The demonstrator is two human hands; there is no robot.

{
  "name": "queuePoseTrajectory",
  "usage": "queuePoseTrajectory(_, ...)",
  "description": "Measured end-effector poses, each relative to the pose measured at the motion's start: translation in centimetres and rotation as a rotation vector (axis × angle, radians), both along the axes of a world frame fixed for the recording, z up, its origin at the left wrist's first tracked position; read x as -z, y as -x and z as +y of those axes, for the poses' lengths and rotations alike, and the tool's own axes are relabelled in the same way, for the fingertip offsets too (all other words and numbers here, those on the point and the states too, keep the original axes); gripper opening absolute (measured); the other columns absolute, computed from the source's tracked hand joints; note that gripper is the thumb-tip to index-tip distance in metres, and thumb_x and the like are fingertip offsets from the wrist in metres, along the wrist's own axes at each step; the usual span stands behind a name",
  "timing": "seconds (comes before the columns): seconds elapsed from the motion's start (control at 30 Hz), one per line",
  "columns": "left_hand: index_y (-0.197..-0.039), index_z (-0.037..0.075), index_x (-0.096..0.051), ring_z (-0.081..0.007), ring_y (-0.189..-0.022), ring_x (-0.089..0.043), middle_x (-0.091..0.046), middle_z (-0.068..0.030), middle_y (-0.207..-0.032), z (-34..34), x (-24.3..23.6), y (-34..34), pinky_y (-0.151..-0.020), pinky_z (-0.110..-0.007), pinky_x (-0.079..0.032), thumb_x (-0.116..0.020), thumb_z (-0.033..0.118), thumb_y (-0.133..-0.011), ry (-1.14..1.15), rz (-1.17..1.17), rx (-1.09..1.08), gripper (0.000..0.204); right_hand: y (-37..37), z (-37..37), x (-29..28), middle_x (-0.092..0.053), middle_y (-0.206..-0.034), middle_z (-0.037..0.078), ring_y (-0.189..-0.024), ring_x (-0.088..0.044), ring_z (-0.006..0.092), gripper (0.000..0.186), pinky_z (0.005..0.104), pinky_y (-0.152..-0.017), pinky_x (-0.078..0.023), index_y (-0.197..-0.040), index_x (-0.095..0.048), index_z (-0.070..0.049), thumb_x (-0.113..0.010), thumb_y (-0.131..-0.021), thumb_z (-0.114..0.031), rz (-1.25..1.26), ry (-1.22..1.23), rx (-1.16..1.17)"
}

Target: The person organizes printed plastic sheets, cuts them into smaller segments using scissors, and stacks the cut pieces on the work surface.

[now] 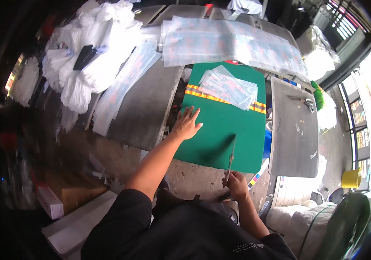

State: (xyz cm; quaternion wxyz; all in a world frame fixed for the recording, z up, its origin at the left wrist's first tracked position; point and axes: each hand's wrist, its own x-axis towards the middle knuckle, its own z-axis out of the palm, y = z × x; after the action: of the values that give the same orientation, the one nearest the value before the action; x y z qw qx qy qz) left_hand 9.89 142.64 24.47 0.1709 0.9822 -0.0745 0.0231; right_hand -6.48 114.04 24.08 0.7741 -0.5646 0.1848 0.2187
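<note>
Green fabric [220, 130] covers a rounded board in front of me, crossed by an orange and yellow reflective strip [211, 97]. My left hand [187, 123] lies with its fingers spread at the left edge of the green surface. In my right hand [236, 184] are scissors [231, 159], gripped near the handles, with the blades pointing away from me over the near right part of the fabric. Several printed clear plastic sheets [228, 86] lie in a loose pile on the far half, partly over the strip.
Grey boards flank the green one; the right grey board [294, 138] carries another pair of scissors [309, 104]. Long printed plastic sheets [233, 43] lie behind. White bundles [98, 43] with a dark phone-like object [84, 57] are heaped far left. A yellow bucket [351, 178] stands at right.
</note>
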Motion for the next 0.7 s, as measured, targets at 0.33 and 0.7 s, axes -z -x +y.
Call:
queuePoseTrajectory(0.33,-0.145,0.011,-0.028,-0.0366,-0.139,-0.023,-0.025,-0.0202,-0.150,-3.5,-1.5,-1.0,-0.111,-0.055,-0.018,-0.054,0.046,-0.088,-0.037,-0.003,0.190,0.072,-18.0,8.7,-8.3,-0.050,-0.061,0.001,-0.054,-0.046,0.0116,0.051,0.0274,-0.048,-0.036,-0.080,-0.055,-0.003,-0.070,-0.079,-0.052,-0.210,0.194,0.142)
queuePoseTrajectory(0.7,-0.144,0.008,-0.030,-0.0394,-0.136,-0.027,-0.026,-0.0221,-0.149,-3.5,-3.1,-4.2,-0.108,-0.059,-0.022,-0.056,0.042,-0.088,-0.079,-0.151,0.251,0.070,-18.9,4.6,-7.8,-0.054,-0.063,0.005,-0.055,-0.052,0.0157,0.064,0.0311,-0.049,-0.041,-0.080,-0.056,-0.001,-0.068,-0.074,-0.064,-0.247,0.459,0.114)
